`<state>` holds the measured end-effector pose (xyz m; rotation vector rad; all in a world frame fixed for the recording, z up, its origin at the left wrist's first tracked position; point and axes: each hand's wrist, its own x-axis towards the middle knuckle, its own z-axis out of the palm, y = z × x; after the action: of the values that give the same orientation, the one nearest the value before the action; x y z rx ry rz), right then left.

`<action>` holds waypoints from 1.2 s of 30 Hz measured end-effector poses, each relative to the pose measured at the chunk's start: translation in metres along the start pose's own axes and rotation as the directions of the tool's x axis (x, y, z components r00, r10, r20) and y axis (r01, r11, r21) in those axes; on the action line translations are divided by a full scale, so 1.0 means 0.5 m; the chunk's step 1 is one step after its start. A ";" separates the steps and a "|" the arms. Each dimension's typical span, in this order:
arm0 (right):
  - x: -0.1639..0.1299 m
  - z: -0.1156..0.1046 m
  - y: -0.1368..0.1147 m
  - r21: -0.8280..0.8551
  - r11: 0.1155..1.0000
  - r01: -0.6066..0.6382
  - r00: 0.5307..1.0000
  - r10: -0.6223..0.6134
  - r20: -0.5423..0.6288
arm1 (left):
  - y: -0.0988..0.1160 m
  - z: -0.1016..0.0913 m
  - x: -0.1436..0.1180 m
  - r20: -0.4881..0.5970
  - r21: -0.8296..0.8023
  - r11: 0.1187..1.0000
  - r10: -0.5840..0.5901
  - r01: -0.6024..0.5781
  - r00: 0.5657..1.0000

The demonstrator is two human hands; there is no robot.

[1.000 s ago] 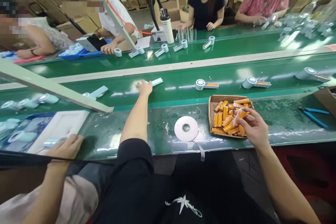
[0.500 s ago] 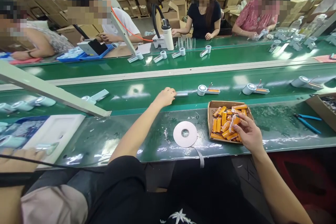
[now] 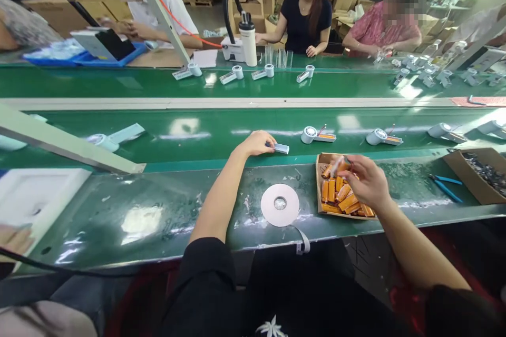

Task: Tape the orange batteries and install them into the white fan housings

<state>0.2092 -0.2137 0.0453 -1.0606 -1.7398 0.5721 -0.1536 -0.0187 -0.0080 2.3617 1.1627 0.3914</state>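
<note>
A small pale plastic part (image 3: 280, 147) is gripped at its near end by the left hand (image 3: 258, 143), the fingers closed around it, at the near edge of the green conveyor belt (image 3: 205, 131). The right hand (image 3: 366, 181) is held above the cardboard box (image 3: 319, 179) of orange battery cells (image 3: 340, 197), and one cell with a pale wrap or lead (image 3: 335, 166) is pinched between its fingertips. The part is judged to be light, stiff and rather smooth, so a hold across its flat sides should serve; whether it is fragile cannot be told. The cell is judged small, rigid and round, apt to roll, and best taken about its middle, with any thin wires left unstrained. A white tape roll (image 3: 280, 204) is seen lying flat between the two hands, its loose tail hanging over the table edge, where a sleeve could catch it. Two small fan units (image 3: 309, 135) (image 3: 376, 137) are seen on the belt beyond the box, well apart from each other. Blue-handled pliers (image 3: 445, 185) and a second box (image 3: 480, 175) are placed to the right. Other people are seated across the far belt, and another person's hand (image 3: 13, 237) is seen at the left.
</note>
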 end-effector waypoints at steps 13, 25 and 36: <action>0.292 0.234 0.100 -0.365 0.929 -0.068 0.871 0.234 0.432 | 0.021 0.054 0.026 -0.204 -0.157 0.985 -0.096 0.065 0.974; 0.260 0.236 0.082 -0.704 0.684 0.193 0.759 0.351 0.548 | 0.040 0.076 0.041 -0.241 -0.142 0.986 -0.118 0.086 0.963; 0.280 0.272 0.082 -0.665 0.661 0.347 0.629 0.362 0.688 | 0.042 0.083 0.047 -0.252 -0.286 0.957 -0.121 0.045 0.960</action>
<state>0.0824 -0.0606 0.0281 -1.5210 -2.9521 0.2839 -0.1069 -0.0231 -0.0308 2.0519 1.2307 0.8096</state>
